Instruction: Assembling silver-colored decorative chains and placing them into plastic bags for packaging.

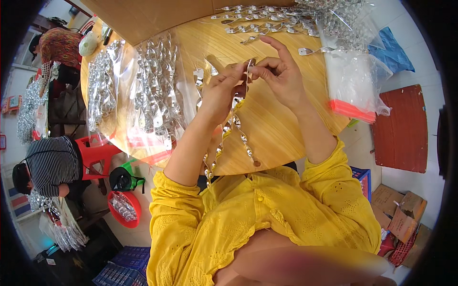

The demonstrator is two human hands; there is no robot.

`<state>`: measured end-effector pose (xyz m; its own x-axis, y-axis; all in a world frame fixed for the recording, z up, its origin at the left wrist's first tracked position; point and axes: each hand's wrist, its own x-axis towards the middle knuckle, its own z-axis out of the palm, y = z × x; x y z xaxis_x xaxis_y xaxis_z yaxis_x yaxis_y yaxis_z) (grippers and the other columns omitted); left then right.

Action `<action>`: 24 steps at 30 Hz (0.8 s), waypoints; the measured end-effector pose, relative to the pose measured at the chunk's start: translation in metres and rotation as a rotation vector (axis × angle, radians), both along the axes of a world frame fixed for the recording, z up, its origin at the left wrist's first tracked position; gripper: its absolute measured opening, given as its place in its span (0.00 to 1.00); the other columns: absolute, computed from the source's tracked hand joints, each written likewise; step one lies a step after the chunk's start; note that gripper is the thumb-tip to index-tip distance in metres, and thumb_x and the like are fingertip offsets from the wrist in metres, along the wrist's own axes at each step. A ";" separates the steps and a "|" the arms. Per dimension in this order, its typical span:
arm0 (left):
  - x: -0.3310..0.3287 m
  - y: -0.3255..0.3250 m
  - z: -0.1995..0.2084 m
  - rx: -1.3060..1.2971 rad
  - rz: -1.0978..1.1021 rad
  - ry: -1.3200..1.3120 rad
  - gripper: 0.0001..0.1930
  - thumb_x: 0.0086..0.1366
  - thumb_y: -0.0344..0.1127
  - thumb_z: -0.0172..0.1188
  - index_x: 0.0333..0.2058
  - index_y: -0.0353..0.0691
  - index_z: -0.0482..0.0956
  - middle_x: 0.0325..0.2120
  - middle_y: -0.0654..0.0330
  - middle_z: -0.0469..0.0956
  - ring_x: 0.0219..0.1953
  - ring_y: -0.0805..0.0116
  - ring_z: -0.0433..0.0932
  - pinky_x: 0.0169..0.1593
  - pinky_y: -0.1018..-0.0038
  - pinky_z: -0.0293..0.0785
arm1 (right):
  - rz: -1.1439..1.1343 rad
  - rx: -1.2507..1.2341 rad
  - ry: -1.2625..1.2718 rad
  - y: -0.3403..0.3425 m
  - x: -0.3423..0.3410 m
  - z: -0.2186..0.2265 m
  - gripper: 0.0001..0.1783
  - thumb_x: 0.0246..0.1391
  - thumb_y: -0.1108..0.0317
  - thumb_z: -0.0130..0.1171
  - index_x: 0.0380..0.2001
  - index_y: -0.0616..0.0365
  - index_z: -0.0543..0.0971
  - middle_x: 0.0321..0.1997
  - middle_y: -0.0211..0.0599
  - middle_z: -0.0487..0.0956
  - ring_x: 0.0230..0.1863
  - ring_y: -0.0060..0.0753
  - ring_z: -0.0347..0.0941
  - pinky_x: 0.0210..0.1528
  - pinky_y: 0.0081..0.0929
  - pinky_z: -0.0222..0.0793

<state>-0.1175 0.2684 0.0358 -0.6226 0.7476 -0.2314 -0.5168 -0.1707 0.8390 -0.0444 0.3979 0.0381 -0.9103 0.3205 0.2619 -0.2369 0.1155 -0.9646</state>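
Over the round wooden table, my left hand (220, 93) is closed around the upper part of several shiny silver twisted strips (244, 138). The strips dangle below it toward the table's near edge and my yellow top. My right hand (281, 78) meets it at the same height, thumb and fingers pinching a thin flat end (248, 71) of a strip while the index finger points up. What exactly lies between the fingertips is too small to make out. Left of my hands lie clear bags (155, 90) filled with more silver strips.
Loose strips (267, 28) lie at the table's far side, beside a silver heap (341, 21). Clear plastic bags (350, 78) with a red edge rest at the right. A cardboard box (162, 16) stands at the back. Two people (50, 159) work at the left near a red stool (95, 155).
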 end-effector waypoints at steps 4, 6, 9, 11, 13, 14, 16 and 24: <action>0.004 -0.002 0.000 0.005 0.022 0.045 0.15 0.58 0.40 0.50 0.36 0.34 0.74 0.26 0.65 0.69 0.24 0.79 0.66 0.27 0.84 0.61 | 0.060 -0.039 0.053 0.001 -0.001 -0.003 0.32 0.46 0.72 0.54 0.53 0.57 0.53 0.22 0.33 0.73 0.26 0.19 0.69 0.30 0.15 0.64; 0.005 -0.004 0.001 -0.087 0.050 0.021 0.12 0.58 0.38 0.50 0.32 0.35 0.76 0.27 0.64 0.69 0.28 0.78 0.69 0.30 0.84 0.63 | 0.100 -0.058 0.012 -0.003 0.001 0.002 0.32 0.46 0.72 0.55 0.53 0.57 0.53 0.22 0.32 0.73 0.26 0.18 0.68 0.29 0.14 0.63; 0.013 -0.002 0.009 -0.090 0.192 0.066 0.11 0.57 0.36 0.51 0.29 0.34 0.77 0.29 0.63 0.71 0.32 0.75 0.71 0.33 0.84 0.65 | 0.125 -0.096 -0.057 -0.005 0.002 0.001 0.30 0.45 0.71 0.55 0.52 0.57 0.56 0.22 0.31 0.73 0.25 0.16 0.67 0.28 0.14 0.62; 0.006 -0.002 -0.004 -0.023 0.281 0.324 0.10 0.57 0.35 0.51 0.30 0.34 0.76 0.31 0.61 0.71 0.33 0.74 0.72 0.35 0.82 0.66 | 0.123 -0.119 -0.085 -0.002 0.002 0.001 0.27 0.45 0.71 0.55 0.50 0.58 0.60 0.22 0.30 0.73 0.24 0.15 0.67 0.27 0.13 0.61; -0.004 -0.004 -0.012 0.041 0.375 0.583 0.10 0.57 0.35 0.51 0.31 0.33 0.75 0.32 0.60 0.72 0.33 0.72 0.72 0.37 0.81 0.67 | 0.204 0.296 -0.310 0.014 0.001 -0.001 0.16 0.45 0.72 0.55 0.40 0.61 0.70 0.23 0.30 0.73 0.24 0.15 0.66 0.28 0.13 0.61; -0.010 -0.005 -0.012 0.102 0.421 0.458 0.10 0.58 0.35 0.50 0.31 0.33 0.74 0.33 0.59 0.72 0.35 0.71 0.72 0.39 0.79 0.67 | 0.208 0.296 -0.308 0.027 0.001 -0.003 0.16 0.45 0.72 0.55 0.40 0.61 0.70 0.23 0.30 0.73 0.24 0.15 0.66 0.28 0.13 0.61; -0.017 -0.007 -0.006 0.251 0.456 0.216 0.08 0.60 0.35 0.46 0.31 0.35 0.68 0.34 0.57 0.72 0.39 0.69 0.72 0.42 0.77 0.65 | 0.193 0.357 -0.366 0.049 0.005 -0.008 0.07 0.45 0.73 0.54 0.30 0.63 0.75 0.23 0.29 0.73 0.24 0.16 0.65 0.27 0.14 0.62; 0.004 0.002 -0.002 -0.019 0.287 0.685 0.10 0.62 0.38 0.42 0.31 0.37 0.63 0.29 0.61 0.72 0.31 0.76 0.70 0.38 0.79 0.66 | -0.005 0.492 0.056 0.008 0.001 0.003 0.04 0.45 0.75 0.54 0.27 0.63 0.75 0.22 0.28 0.72 0.24 0.17 0.65 0.27 0.16 0.62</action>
<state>-0.1139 0.2700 0.0340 -0.8022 0.5338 0.2675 0.1862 -0.2020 0.9615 -0.0431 0.4055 0.0413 -0.8892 0.1508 0.4320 -0.2852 0.5556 -0.7810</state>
